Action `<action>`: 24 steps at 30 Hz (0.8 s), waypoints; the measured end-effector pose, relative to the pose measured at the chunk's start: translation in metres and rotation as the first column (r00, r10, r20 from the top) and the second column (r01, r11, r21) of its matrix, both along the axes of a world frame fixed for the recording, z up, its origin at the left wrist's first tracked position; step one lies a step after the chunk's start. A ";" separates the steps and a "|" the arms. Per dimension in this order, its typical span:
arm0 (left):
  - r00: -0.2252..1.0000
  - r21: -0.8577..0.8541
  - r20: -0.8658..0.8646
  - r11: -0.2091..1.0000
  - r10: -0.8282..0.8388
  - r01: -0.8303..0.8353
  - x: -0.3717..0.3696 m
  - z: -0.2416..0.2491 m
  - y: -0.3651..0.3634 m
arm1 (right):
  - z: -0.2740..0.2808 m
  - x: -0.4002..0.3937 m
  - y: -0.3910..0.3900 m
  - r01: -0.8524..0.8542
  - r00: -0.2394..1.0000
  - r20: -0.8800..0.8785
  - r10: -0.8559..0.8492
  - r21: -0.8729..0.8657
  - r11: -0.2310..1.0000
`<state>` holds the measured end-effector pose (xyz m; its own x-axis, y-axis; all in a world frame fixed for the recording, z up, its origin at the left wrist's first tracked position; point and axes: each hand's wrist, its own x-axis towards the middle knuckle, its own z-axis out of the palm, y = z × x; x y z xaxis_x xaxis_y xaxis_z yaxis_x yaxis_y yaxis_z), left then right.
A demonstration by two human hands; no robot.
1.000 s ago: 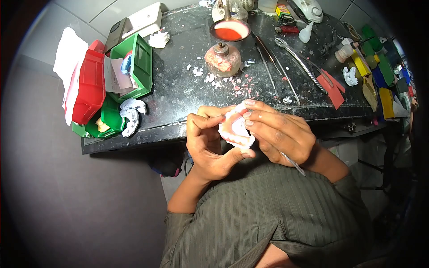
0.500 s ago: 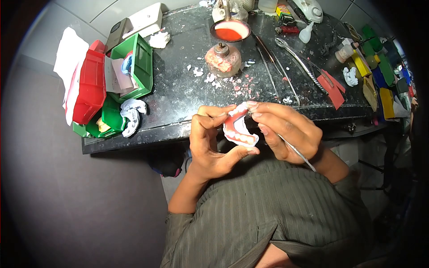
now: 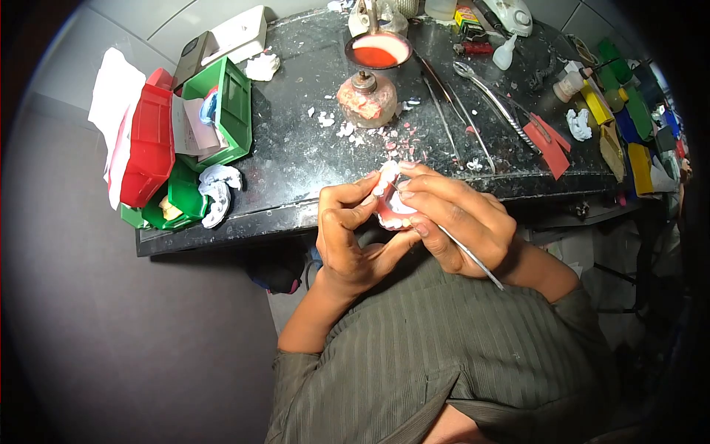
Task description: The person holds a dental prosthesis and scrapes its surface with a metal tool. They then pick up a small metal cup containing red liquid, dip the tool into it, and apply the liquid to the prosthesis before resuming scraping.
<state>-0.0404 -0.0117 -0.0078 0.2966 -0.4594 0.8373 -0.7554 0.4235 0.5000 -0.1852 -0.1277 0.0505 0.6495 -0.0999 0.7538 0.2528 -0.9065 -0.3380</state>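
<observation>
black, wax-flecked bench point(image 3: 296, 148) fills the upper view; at its near edge the left hand point(image 3: 347, 237) pinches a pink denture point(image 3: 390, 200) between fingertips and thumb; the right hand point(image 3: 458, 222) grips it from three o'clock, fingers also clamped on a thin metal instrument point(image 3: 473, 259) trailing toward five o'clock; a spirit lamp point(image 3: 366, 96) stands at twelve o'clock; green bins point(image 3: 229, 111) and a red bin point(image 3: 148, 144) at ten.

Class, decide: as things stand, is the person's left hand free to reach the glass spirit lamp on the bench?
Probably not: the left hand is gripping the denture, though the bench between it and the spirit lamp holds only scattered chips.
</observation>
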 end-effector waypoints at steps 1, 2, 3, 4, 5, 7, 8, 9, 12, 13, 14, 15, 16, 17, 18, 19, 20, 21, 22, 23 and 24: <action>1.000 -0.006 -0.013 1.000 -0.002 0.002 0.000 -0.001 0.000 | 0.000 0.000 0.000 0.001 1.000 0.000 -0.001 0.000 1.000; 1.000 -0.013 -0.026 1.000 -0.004 0.003 -0.001 -0.001 0.000 | 0.000 0.001 -0.001 -0.013 1.000 0.003 0.013 -0.001 1.000; 1.000 -0.013 -0.026 1.000 -0.004 0.004 -0.001 0.000 -0.001 | 0.000 0.001 -0.001 -0.028 1.000 0.007 0.028 -0.002 1.000; 1.000 -0.012 -0.024 1.000 -0.003 0.003 -0.001 0.000 0.000 | 0.000 0.001 -0.001 -0.028 1.000 0.007 0.028 -0.002 1.000; 1.000 -0.012 -0.022 1.000 -0.003 0.002 -0.001 0.000 0.000 | 0.000 0.001 -0.001 -0.036 0.999 0.006 0.035 0.004 0.999; 1.000 -0.010 -0.023 1.000 -0.005 0.005 -0.001 0.001 0.000 | 0.000 0.001 -0.001 -0.043 0.999 0.004 0.043 0.011 0.999; 1.000 -0.009 -0.024 1.000 -0.008 0.007 -0.001 0.001 0.000 | 0.000 0.001 -0.001 -0.043 0.999 0.002 0.043 0.007 0.999; 1.000 -0.009 -0.024 1.000 -0.008 0.008 -0.001 0.001 0.000 | -0.001 0.001 -0.001 -0.043 0.999 0.000 0.043 0.003 0.999; 1.000 -0.003 -0.020 1.000 -0.007 0.007 -0.002 0.001 0.001 | -0.002 -0.001 -0.003 -0.049 0.999 -0.008 0.049 -0.005 0.999; 0.999 -0.010 -0.047 1.000 -0.016 0.016 -0.003 0.000 0.000 | -0.001 -0.001 -0.003 -0.049 0.999 -0.008 0.049 -0.006 0.999; 0.997 -0.017 -0.073 1.000 -0.026 0.025 -0.003 0.000 0.000 | 0.000 -0.001 -0.002 -0.044 0.999 -0.014 0.044 -0.011 0.999; 0.997 -0.017 -0.073 1.000 -0.026 0.025 -0.003 -0.001 0.000 | 0.001 -0.002 -0.002 -0.039 0.999 -0.021 0.039 -0.016 0.999; 0.997 -0.016 -0.068 1.000 -0.027 0.026 -0.002 -0.002 0.000 | 0.001 -0.002 -0.003 -0.039 0.999 -0.020 0.039 -0.017 0.999; 0.998 -0.015 -0.063 1.000 -0.029 0.028 -0.002 -0.003 0.000 | 0.000 -0.003 -0.003 -0.043 0.999 -0.027 0.043 -0.009 0.999; 0.998 -0.014 -0.063 1.000 -0.029 0.028 -0.001 -0.003 0.001 | 0.000 -0.003 -0.003 -0.047 0.998 -0.034 0.046 -0.002 0.999; 0.997 -0.012 -0.065 0.999 -0.039 0.038 -0.001 -0.003 0.001 | 0.000 -0.004 -0.003 -0.046 0.998 -0.033 0.046 -0.002 0.999; 0.997 -0.009 -0.067 0.999 -0.048 0.048 -0.001 -0.003 0.001 | 0.001 -0.004 -0.003 -0.039 0.998 -0.041 0.039 0.001 0.999; 0.997 -0.009 -0.066 0.999 -0.048 0.047 0.000 -0.002 0.001 | 0.002 -0.005 -0.003 -0.032 0.998 -0.050 0.033 0.004 0.999; 0.998 0.007 -0.042 0.999 -0.043 0.044 0.000 -0.001 0.002 | 0.001 -0.005 -0.004 -0.032 0.998 -0.049 0.033 0.003 0.999; 0.999 0.024 -0.018 0.999 -0.039 0.039 0.001 -0.001 0.002 | 0.000 -0.004 -0.004 -0.030 0.998 -0.048 0.030 0.005 1.000; 0.999 0.024 -0.017 0.999 -0.039 0.039 0.001 -0.001 0.002 | 0.000 -0.004 -0.005 -0.027 0.999 -0.047 0.028 0.008 1.000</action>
